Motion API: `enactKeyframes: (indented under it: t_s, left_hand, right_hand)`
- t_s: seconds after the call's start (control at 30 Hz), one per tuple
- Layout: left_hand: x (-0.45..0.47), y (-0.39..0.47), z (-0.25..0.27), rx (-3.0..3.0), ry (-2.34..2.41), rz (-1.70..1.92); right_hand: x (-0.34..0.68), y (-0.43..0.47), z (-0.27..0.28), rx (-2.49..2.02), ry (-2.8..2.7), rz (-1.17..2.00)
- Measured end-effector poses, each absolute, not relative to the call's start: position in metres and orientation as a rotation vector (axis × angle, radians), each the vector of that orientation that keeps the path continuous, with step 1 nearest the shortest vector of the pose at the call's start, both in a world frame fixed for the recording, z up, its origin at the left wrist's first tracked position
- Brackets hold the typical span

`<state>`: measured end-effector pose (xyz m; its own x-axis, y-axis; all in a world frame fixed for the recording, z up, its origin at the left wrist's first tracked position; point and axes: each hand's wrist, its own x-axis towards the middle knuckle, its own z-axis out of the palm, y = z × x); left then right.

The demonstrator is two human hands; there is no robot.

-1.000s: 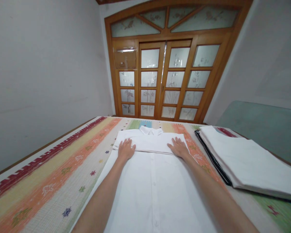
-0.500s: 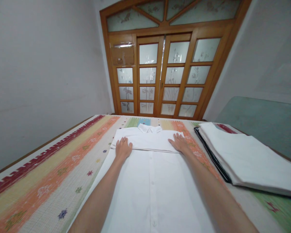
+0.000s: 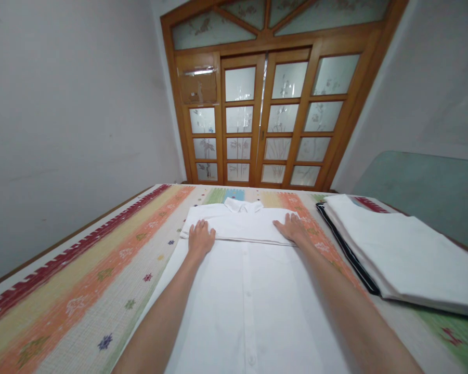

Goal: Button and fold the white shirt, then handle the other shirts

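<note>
A white button-up shirt (image 3: 226, 296) lies front side up, its collar (image 3: 244, 205) toward the far edge. Across its chest, just below the collar, the sleeves are folded over in a flat white band (image 3: 244, 224). My left hand (image 3: 202, 238) rests on the band's left end, fingers stretched out and slightly apart. On the right end lies my right hand (image 3: 291, 228), fingers spread with the thumb pointing inward. Both palms face down on the cloth, and neither hand grips anything. The shirt's lower end runs out of view between my forearms.
A striped, patterned cloth (image 3: 113, 280) covers the surface under the shirt. To the right sits a stack of folded white garments (image 3: 409, 254) with a black edge beneath. Behind it stands a greenish panel (image 3: 425, 182). Wooden glass-paned doors (image 3: 261, 119) are at the back.
The view has shifted slightly, moving everything a little to the right. Both hands stay on the folded band, with the fingers of my left hand a bit more drawn together.
</note>
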<state>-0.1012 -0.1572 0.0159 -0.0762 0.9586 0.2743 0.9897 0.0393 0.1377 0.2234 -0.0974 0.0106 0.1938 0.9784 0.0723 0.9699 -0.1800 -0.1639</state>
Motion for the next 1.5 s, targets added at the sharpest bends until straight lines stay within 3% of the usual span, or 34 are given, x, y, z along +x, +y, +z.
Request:
enactKeyframes:
  t_s: [0.43,0.87,1.07,1.5]
  left_hand:
    - [-0.101,-0.158,0.015,-2.07,-2.185,-0.514]
    - [-0.104,-0.158,0.016,-2.085,-2.182,-0.556]
    - [-0.104,-0.159,0.016,-2.108,-2.167,-0.543]
    - [-0.149,-0.201,0.01,-2.392,-1.956,-0.315]
  right_hand:
    - [0.232,-0.105,0.0,-2.171,-2.141,0.01]
    - [0.224,-0.165,0.0,-2.099,-2.24,-0.206]
    - [0.231,-0.213,-0.005,-1.906,-2.383,-0.164]
    - [0.238,-0.27,-0.003,-2.109,-2.099,-0.106]
